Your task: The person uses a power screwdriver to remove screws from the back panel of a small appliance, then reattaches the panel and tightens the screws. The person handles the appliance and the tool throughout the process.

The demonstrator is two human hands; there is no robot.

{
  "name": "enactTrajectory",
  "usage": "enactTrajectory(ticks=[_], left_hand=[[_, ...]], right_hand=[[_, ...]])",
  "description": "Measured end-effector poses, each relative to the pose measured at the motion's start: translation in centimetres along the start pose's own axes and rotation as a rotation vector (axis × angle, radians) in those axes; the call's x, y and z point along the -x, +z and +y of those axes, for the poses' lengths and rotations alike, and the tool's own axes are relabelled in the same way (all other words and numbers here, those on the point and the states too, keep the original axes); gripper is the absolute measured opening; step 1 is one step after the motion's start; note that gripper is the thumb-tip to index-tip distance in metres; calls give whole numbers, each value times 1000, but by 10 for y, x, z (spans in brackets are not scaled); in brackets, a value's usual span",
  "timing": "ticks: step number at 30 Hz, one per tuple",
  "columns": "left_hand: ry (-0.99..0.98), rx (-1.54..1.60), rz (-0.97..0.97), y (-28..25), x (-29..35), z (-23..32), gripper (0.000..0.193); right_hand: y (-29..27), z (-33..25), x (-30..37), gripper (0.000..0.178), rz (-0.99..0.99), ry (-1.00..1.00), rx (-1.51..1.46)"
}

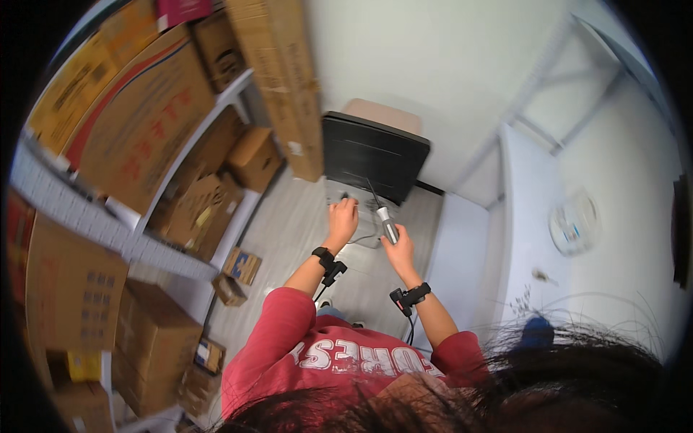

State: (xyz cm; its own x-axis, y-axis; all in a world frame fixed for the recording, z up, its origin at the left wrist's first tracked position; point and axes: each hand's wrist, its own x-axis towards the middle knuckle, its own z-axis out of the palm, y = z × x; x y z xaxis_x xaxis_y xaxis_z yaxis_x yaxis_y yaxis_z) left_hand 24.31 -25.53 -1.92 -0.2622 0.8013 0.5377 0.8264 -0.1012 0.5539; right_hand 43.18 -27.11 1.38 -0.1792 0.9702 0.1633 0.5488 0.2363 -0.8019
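My right hand (399, 249) is closed round the grey and white handle of a screwdriver (390, 229), whose thin dark shaft points up and away from me. My left hand (343, 219) is beside it, fingers bent together over a light grey surface (336, 190). A small dark bit shows at the left fingertips; what they pinch, if anything, is too small to name. Just beyond both hands, a wide black panel (375, 155) stands tilted near the wall. A dark cable (362, 238) curves below the left hand, beside the screwdriver.
Shelves at left hold several cardboard boxes (137, 119); small boxes (242, 265) sit by their foot. A tall carton (285, 86) stands beside the black panel. At right are white shelves (455, 245) and a clear round container (574, 224). Wrist bands with cables (415, 294) are on both arms.
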Motion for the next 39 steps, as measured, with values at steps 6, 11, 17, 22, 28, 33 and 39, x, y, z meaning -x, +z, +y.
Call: enactTrajectory(ticks=[6, 11, 17, 22, 28, 33, 39], left_hand=[[-283, -10, 15, -58, 21, -52, 19], [-280, 26, -19, -70, 20, -86, 22], [-164, 119, -121, -54, -14, -152, 33], [-35, 254, -284, -30, -82, -193, 44], [79, 257, -374, 19, -128, -232, 51], [47, 349, -437, 59, -138, -246, 54], [79, 530, -467, 72, -152, -250, 50]], right_hand=[[74, -30, -9, 43, -191, 10, -87], [113, -24, -26, 44, -229, 53, -34], [153, -35, -41, 40, -123, 152, -92], [182, -39, -45, 34, 49, 303, -112], [210, -69, -40, 35, 236, 395, -124], [231, -67, -47, 34, 351, 334, -103], [226, -82, -58, 33, 347, 419, -163]])
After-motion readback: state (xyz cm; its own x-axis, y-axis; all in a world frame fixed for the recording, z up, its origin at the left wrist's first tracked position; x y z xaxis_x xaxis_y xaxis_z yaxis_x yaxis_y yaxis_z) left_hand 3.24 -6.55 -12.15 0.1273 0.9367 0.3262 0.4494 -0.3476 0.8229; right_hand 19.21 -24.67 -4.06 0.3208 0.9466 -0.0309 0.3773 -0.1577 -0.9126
